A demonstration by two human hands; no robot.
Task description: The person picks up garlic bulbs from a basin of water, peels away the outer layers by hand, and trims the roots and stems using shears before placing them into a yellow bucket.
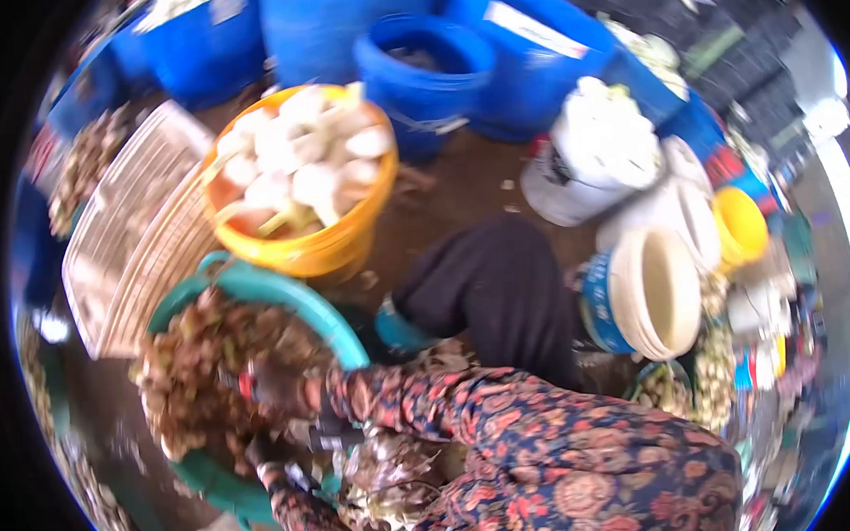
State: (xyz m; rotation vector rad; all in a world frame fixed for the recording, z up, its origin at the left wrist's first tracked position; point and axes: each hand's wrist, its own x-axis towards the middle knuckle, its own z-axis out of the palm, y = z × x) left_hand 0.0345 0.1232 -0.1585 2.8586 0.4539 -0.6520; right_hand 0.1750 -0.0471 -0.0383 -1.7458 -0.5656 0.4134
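At left of the frame, the right hand [281, 387] and left hand [260, 452] are at the brownish pile [204, 357] in the green basin [332, 327]. Whether either grip is closed, I cannot tell. Picking over seems in hand; the next move calls for a sure hold.

Blur smears the brown heap [199, 367] in the green basin [329, 317], hiding what its pieces are, and leaves the fingers of the right hand [284, 387] indistinct. By the basin's near rim, the left hand [260, 456] is too dark to read; the bottom edge crops its sleeve [307, 519], the top edge a blue drum [328, 35].
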